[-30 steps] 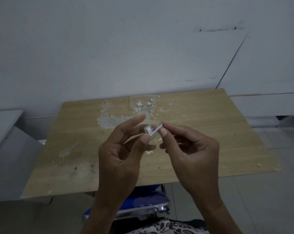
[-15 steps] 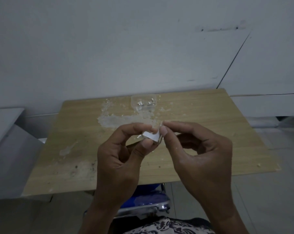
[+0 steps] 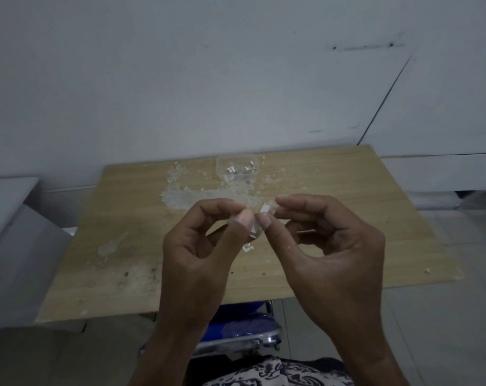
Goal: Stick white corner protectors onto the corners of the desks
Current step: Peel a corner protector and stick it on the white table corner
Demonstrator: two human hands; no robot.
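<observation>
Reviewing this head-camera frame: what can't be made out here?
- Corner protector: mostly covered by the fingertips of the left hand and right hand; its shape is unclear.
- Contents of the clear box: too small and dim to count.
- Blue chair: hidden under the desk and behind the forearms.
- Grey surface: cut off by the left edge.

Small white corner protector (image 3: 265, 209) pinched between thumbs and forefingers of both hands, held above middle of worktop (image 3: 347, 190). More white protectors (image 3: 237, 169) in clear plastic tub near worktop's far edge.
</observation>
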